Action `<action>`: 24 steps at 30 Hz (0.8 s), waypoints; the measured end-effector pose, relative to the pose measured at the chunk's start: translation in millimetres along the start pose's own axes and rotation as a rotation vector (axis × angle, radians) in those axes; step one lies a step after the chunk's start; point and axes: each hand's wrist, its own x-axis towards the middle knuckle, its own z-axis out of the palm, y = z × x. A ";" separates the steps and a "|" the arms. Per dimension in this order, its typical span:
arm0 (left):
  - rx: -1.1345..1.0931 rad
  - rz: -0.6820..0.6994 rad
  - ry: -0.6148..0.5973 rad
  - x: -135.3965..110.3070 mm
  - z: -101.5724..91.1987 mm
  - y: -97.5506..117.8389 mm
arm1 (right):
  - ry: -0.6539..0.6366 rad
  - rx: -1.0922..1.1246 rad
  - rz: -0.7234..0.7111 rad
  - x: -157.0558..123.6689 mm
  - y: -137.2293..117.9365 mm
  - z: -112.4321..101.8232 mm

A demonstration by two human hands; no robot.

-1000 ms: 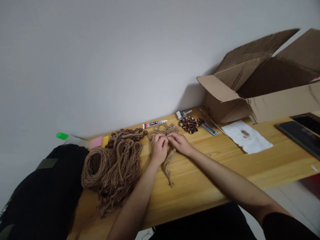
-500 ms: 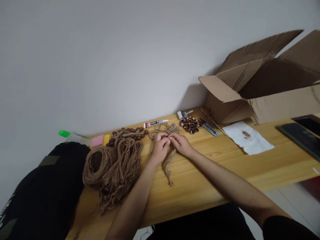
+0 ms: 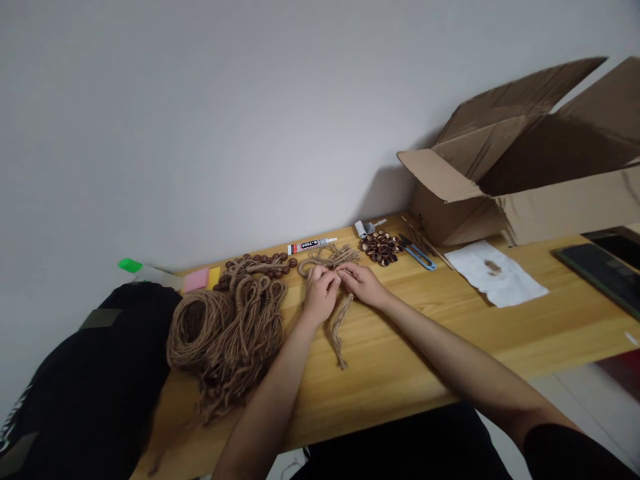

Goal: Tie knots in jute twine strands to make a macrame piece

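My left hand (image 3: 321, 293) and my right hand (image 3: 365, 287) meet over the wooden table, fingers pinched together on a brown jute cord (image 3: 338, 330). Its frayed, knotted strands hang toward me below the hands. The exact spot they grip is hidden behind the fingers. Just beyond them lies a loose bunch of lighter cord (image 3: 336, 255) with a loop at its left. To the left rest a coil of brown cord (image 3: 186, 332) and a heap of looped cords (image 3: 253, 327), with round brown beads (image 3: 285, 264) strung on cord behind.
A glue tube (image 3: 313, 245) lies near the wall. Right of it are a pile of brown rings (image 3: 381, 248), blue thread snips (image 3: 419, 255), a stained white tissue (image 3: 497, 277), an open cardboard box (image 3: 455, 217) and a dark phone-like slab (image 3: 600, 277). A black bag-like item (image 3: 100, 373) stands left.
Almost nothing differs. Both hands keep their pinch on the cord at the same place, with only slight finger movement and a small shift of the view.
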 end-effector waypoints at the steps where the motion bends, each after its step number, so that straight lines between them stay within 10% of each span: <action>1: -0.002 -0.006 0.001 0.1 -0.1 0.0 | -0.006 0.011 0.004 0.1 0.2 -0.3; 24: -0.038 0.015 0.086 0.2 3.3 -1.1 | -0.036 -0.044 0.032 2.3 -5.0 -3.8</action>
